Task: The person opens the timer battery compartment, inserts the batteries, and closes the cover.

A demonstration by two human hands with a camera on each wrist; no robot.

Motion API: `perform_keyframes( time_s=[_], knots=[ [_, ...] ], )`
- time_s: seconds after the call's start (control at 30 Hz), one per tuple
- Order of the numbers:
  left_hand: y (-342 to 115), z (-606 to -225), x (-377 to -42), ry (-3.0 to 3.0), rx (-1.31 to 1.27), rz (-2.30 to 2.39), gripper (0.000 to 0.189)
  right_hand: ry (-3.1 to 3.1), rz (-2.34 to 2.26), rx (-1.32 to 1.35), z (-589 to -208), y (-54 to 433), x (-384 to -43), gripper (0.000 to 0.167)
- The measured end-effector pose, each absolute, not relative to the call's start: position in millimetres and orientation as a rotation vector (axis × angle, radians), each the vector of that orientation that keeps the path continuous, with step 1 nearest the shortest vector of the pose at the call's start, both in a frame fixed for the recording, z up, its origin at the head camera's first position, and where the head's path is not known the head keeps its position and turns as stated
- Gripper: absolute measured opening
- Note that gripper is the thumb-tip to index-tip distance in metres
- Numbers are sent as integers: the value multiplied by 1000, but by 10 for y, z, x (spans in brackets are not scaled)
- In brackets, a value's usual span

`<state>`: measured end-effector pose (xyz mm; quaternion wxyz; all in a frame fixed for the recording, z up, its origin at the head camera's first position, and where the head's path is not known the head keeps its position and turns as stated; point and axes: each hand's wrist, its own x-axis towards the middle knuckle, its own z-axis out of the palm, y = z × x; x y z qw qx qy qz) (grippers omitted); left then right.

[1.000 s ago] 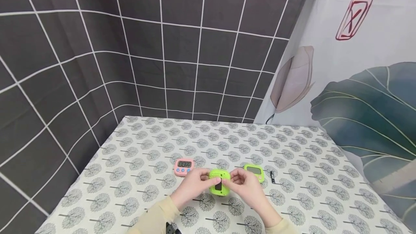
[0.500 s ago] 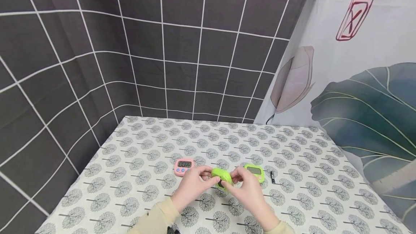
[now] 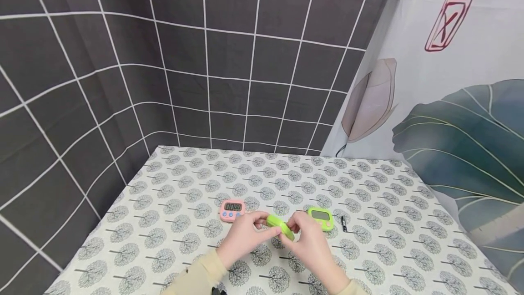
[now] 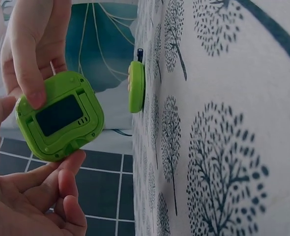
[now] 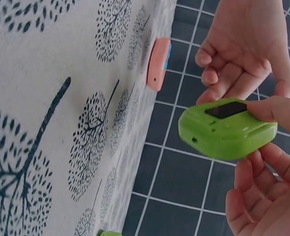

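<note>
A lime-green digital timer (image 3: 281, 227) is held above the table between both hands. Its back carries a dark rectangular panel (image 4: 59, 115), which faces the left wrist camera. My left hand (image 3: 244, 235) pinches one side of it, fingertips at the edge. On the other side my right hand (image 3: 308, 241) grips it, thumb (image 5: 264, 109) lying on the back beside the panel and fingers curled underneath. The timer's front is hidden in the wrist views. From the head view it appears tilted, almost edge-on.
A pink timer (image 3: 232, 210) with blue buttons lies just beyond my left hand, its display lit with digits. Beyond the right hand rests a second green timer (image 3: 321, 219), and beside it a small black stick-like object (image 3: 344, 223). A tree-print cloth (image 3: 196, 172) covers the table.
The held timer has tipped from showing its back to the head camera to nearly edge-on. Both hands have shifted slightly with it and kept hold; the other things have stayed put.
</note>
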<state>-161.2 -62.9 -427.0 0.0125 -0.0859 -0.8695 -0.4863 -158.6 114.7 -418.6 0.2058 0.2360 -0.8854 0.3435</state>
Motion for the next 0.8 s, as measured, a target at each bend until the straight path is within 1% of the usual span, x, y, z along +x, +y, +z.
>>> perform_keyframes(
  time_s=[0.13, 0.43, 0.8],
  knots=[
    [-615, -4257, -1595, -2721, -272, -1489, 55, -2499, 858, 662, -4177, 1123, -1581, 36],
    [-620, -4274, -1591, -2720, -309, -1473, 45, -2489, 700, 690, -4172, 1068, -1541, 42],
    [-653, -4301, -1608, -2708, -294, -1480, 57, -2409, 656, 744, -4174, 1053, -1533, 38]
  ],
)
